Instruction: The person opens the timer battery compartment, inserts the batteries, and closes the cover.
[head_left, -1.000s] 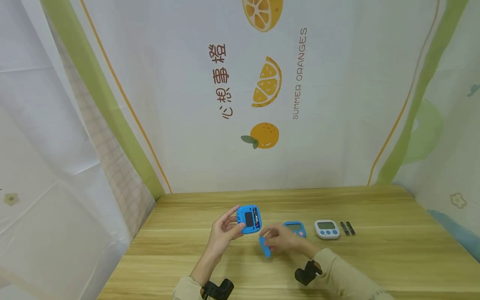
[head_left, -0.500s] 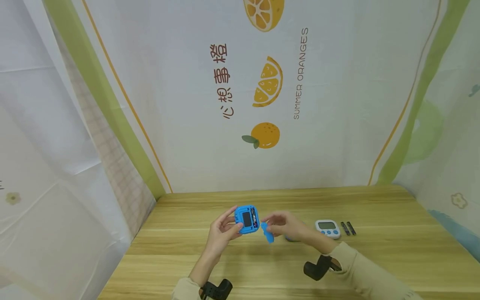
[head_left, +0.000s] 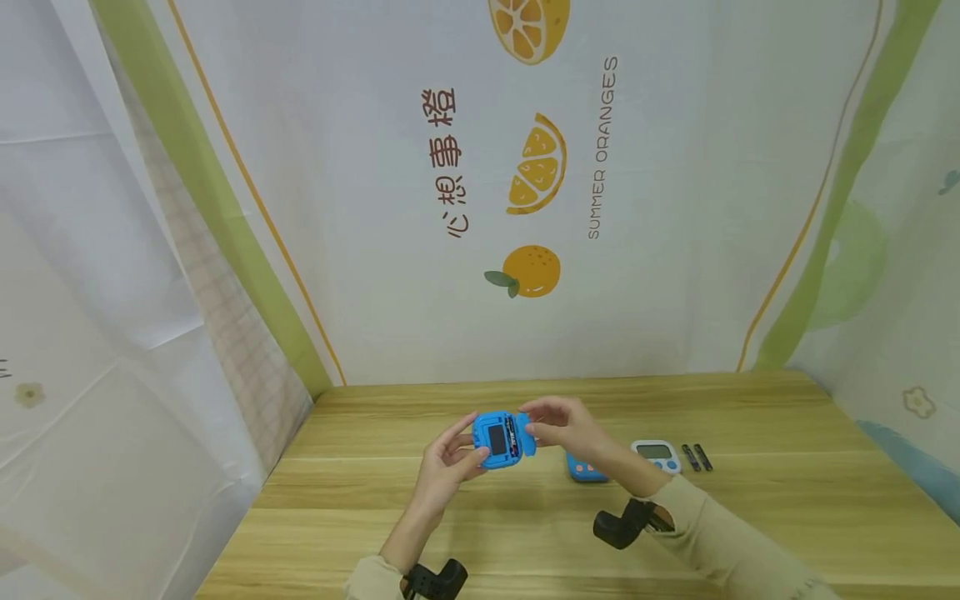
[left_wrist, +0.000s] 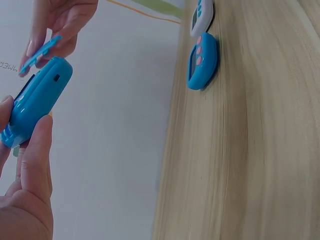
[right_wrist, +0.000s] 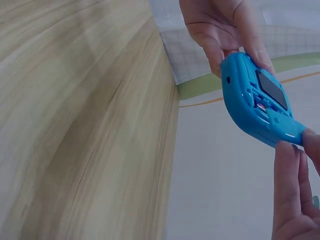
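Note:
My left hand (head_left: 442, 462) grips a blue digital timer (head_left: 495, 439) by its left side, above the table. Its back faces me, with a dark panel in the middle and batteries in the uncovered slot along the right edge. Between thumb and fingers, my right hand (head_left: 566, 429) pinches the blue battery cover (head_left: 528, 435), right at that edge. In the left wrist view the cover (left_wrist: 41, 52) sits tilted just off the timer's top end. From the right wrist the cover (right_wrist: 287, 129) overlaps part of the battery slot.
On the wooden table (head_left: 360, 508), a second blue timer (head_left: 585, 469) lies partly behind my right wrist. Farther right are a white timer (head_left: 656, 455) and two dark batteries (head_left: 697, 457). A printed curtain (head_left: 390, 317) hangs behind the table.
My right hand has raised the battery cover from below, turned it and brought it up to the timer's right edge. The left hand has held the timer almost still.

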